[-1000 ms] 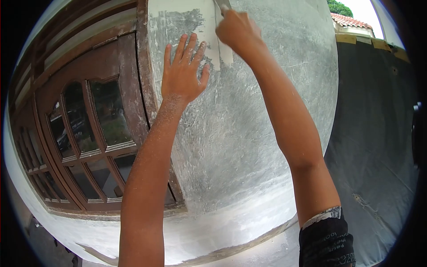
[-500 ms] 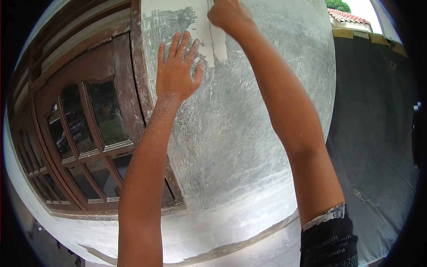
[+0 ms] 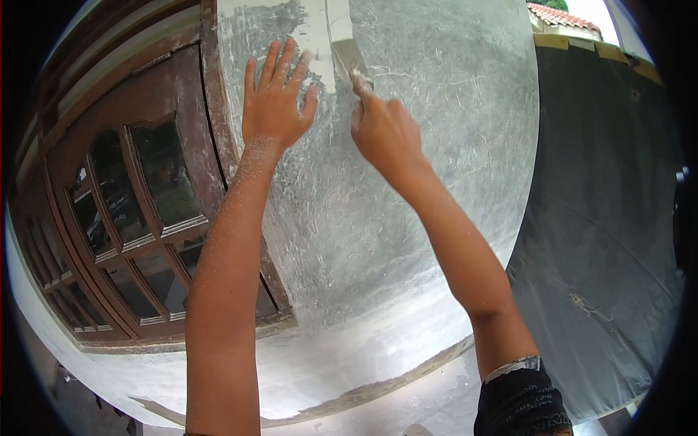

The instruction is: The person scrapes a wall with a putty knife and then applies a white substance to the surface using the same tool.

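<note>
My left hand (image 3: 275,109) lies flat on the grey wall (image 3: 363,211) with its fingers spread, holding nothing. It rests near a rough patch where pale coating (image 3: 317,47) meets bare grey surface. My right hand (image 3: 389,138) is closed round the handle of a putty knife (image 3: 352,62), to the right of my left hand. The knife's wide metal blade points up and touches or nearly touches the wall at the edge of the pale strip.
A brown wooden window frame (image 3: 211,94) with glass panes stands on the left. On the right hangs a dark sheet (image 3: 596,218), with a tiled roof (image 3: 563,19) beyond its top. A white band (image 3: 349,363) runs along the lower wall.
My right hand has come down, and the putty knife's blade now shows. My left hand stays flat on the wall, while the view has shifted slightly.
</note>
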`<state>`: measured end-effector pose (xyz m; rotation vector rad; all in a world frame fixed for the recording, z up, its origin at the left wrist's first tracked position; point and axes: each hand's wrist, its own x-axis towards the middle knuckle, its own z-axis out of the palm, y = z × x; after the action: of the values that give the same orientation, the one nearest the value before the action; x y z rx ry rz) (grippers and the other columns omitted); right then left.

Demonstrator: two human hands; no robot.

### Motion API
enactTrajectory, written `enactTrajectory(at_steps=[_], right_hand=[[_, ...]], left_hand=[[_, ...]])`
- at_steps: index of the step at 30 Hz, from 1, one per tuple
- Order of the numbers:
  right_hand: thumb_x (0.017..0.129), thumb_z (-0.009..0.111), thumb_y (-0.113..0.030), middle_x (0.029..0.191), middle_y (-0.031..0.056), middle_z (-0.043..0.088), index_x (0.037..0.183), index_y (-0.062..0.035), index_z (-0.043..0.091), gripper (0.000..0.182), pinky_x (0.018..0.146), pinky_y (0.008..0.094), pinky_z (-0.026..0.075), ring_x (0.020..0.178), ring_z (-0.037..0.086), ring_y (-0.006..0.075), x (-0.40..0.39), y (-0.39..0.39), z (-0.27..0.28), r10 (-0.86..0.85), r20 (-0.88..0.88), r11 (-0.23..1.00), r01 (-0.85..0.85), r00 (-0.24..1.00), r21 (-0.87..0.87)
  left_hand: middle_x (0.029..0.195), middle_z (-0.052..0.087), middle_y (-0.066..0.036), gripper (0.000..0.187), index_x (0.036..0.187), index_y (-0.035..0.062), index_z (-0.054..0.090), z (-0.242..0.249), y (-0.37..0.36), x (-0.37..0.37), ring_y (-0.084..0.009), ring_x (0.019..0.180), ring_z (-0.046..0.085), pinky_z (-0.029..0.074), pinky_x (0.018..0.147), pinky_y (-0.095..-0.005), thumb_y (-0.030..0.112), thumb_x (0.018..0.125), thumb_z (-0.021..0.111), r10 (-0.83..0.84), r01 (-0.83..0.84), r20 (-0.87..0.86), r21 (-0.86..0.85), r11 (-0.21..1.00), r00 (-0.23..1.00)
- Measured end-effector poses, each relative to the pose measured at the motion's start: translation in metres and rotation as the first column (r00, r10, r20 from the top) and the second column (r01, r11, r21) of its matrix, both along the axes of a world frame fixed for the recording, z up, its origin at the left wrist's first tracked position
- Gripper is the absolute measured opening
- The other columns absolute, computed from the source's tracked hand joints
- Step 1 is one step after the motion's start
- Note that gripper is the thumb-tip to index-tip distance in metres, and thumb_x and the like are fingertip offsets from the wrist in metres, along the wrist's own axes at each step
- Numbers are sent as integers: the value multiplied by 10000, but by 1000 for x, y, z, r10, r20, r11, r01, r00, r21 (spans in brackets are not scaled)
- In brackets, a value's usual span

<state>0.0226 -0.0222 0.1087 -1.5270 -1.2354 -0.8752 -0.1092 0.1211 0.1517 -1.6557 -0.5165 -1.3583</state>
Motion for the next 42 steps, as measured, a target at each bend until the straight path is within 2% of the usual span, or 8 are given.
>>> enactTrajectory(at_steps=[8,10,13,20,25,31,37,42], right_hand=[[952,584,-154,747,246,680,1557,-156,406,631,646,558,554,709,694,446,-7,-3,-87,72,-122,978,-95,990,-188],[960,563,-134,800,273,679,1502,-157,487,547,663,570,526,717,674,455,-4,4,-86,123,-90,992,-126,988,-25],[958,560,-123,806,268,685,1508,-148,480,557,661,563,524,706,673,459,-3,8,-63,149,-85,989,-148,985,19],[952,574,-135,758,232,689,1536,-155,448,597,643,544,551,694,687,433,0,-3,-94,106,-103,991,-113,989,-66],[957,564,-123,771,246,689,1471,-158,533,517,671,557,533,715,676,455,0,-3,-58,111,-131,994,-112,985,0],[928,596,-134,732,227,680,1467,-139,537,543,645,531,554,692,696,417,0,-13,-91,109,-132,989,-121,985,-83],[920,602,-115,761,241,686,1480,-139,529,565,627,525,549,699,702,422,9,-8,-57,175,-119,983,-181,977,-38],[919,599,-104,762,238,689,1479,-132,529,565,629,519,552,720,709,426,10,-15,-89,173,-113,979,-183,978,-85]], left_hand=[[1688,269,-19,584,1561,233,427,-25,-3,10,-228,1568,196,108,1280,-526,379,1002,505,19,-18,39,-18,1000,999],[1688,268,-20,585,1563,232,425,-32,-7,15,-230,1570,192,106,1279,-531,378,1002,502,39,-37,40,-38,999,998],[1688,268,-20,586,1565,230,421,-37,-9,17,-230,1571,187,106,1278,-536,379,1003,496,60,-58,26,-61,996,998],[1686,274,-14,586,1570,241,412,-36,-5,18,-228,1571,188,113,1277,-533,379,1007,497,46,-45,36,-30,999,998],[1683,282,-17,588,1570,246,413,-37,-2,17,-228,1568,197,115,1276,-533,379,1004,506,24,-24,35,-20,1000,999],[1681,291,-21,581,1559,245,437,-37,-3,15,-233,1566,208,118,1274,-528,374,999,523,12,-12,35,0,1000,999],[1676,305,-22,575,1555,251,447,-38,0,16,-240,1564,217,120,1270,-523,365,997,531,-10,10,29,24,1000,1000],[1673,314,-23,568,1549,250,457,-37,1,15,-245,1562,223,117,1270,-520,356,997,531,-33,31,17,69,997,999]])
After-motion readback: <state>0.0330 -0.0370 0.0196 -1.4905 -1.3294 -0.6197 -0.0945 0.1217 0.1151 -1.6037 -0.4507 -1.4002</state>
